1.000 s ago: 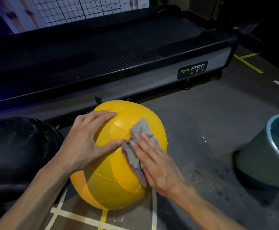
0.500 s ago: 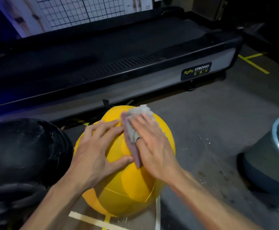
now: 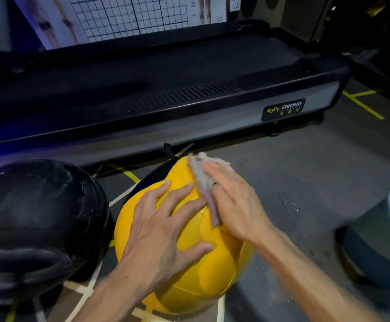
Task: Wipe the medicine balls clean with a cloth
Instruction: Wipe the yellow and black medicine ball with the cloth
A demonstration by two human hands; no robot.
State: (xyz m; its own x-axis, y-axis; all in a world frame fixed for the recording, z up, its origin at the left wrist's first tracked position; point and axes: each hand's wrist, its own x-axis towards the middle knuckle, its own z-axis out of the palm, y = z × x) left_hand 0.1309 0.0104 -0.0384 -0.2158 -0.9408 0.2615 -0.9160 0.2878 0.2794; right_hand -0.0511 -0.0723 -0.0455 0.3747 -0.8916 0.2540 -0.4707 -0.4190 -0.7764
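head view: looking down at two bare forearms reaching over a ball on a gym floor.
floor (image 3: 293, 173): grey, with pale and yellow tape lines running under and beyond the hands; small wet specks just right of the right hand.
left hand (image 3: 163, 231): fingers straight and spread, palm flat on the near top of the yellow medicine ball (image 3: 203, 270), gripping nothing.
right hand (image 3: 233, 205): fingers extended, pressing a grey cloth (image 3: 201, 177) onto the ball's far upper side; a dark ring on one finger; the hand is blurred.
yellow medicine ball: on the floor directly beneath both hands.
black medicine ball (image 3: 36, 219): left of the left hand, beside the yellow one.
bucket (image 3: 379, 238): right of the right hand, pale blue rim, cut by the frame edge.
treadmill (image 3: 166, 94): beyond the hands, black deck, grey side rail with a "body strong" label.
poster (image 3: 119, 17): farthest back, gridded chart above the treadmill.
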